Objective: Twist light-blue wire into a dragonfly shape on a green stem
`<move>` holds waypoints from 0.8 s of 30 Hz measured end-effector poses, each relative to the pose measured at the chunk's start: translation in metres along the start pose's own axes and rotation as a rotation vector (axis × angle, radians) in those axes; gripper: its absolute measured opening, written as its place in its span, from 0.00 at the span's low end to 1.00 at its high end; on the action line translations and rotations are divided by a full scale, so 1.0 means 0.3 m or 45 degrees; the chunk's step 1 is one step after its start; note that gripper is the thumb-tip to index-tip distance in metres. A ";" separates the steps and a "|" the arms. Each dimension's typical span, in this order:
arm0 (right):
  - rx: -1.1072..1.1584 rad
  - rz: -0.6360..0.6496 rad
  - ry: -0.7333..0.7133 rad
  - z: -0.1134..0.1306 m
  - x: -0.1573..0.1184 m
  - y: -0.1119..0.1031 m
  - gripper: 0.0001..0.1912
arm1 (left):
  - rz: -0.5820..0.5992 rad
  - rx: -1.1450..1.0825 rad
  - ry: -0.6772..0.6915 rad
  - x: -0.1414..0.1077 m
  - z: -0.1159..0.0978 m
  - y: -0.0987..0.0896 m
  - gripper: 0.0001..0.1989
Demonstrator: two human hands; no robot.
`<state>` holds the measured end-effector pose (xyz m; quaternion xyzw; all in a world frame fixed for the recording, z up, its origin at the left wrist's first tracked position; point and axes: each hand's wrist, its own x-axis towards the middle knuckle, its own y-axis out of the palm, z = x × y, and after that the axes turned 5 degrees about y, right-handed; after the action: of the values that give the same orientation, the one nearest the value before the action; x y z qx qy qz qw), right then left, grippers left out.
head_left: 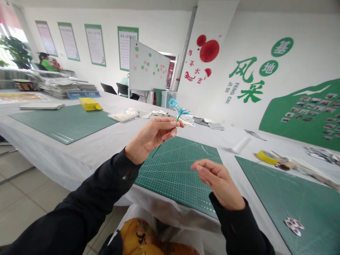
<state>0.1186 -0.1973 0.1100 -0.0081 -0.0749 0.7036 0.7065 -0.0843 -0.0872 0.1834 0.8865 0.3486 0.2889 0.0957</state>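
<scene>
My left hand is raised above the middle green cutting mat, its thumb and fingertips pinching the thin green stem of a blue wire-like flower. The blue loops stand upright above the fingertips, and a dark stem end slants down below the hand. Lower and to the right, my right hand hovers over the mat's right edge with thumb and forefinger pressed together. Whether anything tiny is between those fingertips cannot be made out.
Cutting mats lie at left and right, the right one with a small pinkish piece. A yellow box, a plastic packet, yellow tape and stacked papers rest on the white-covered table. A person sits far left.
</scene>
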 end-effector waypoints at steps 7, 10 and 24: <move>-0.048 -0.112 -0.120 0.012 0.028 0.054 0.12 | 0.250 0.055 -0.296 -0.015 0.102 0.010 0.05; -0.046 -0.180 -0.182 0.019 0.043 0.063 0.12 | 0.258 -0.007 -0.272 -0.027 0.140 0.018 0.06; -0.166 -0.275 -0.295 0.015 0.042 0.081 0.12 | 0.288 -0.068 -0.170 -0.039 0.238 0.000 0.07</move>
<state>0.0940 -0.1849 0.1127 0.0354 -0.2015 0.6134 0.7628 -0.0499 -0.0928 0.1200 0.9344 0.2316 0.2474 0.1092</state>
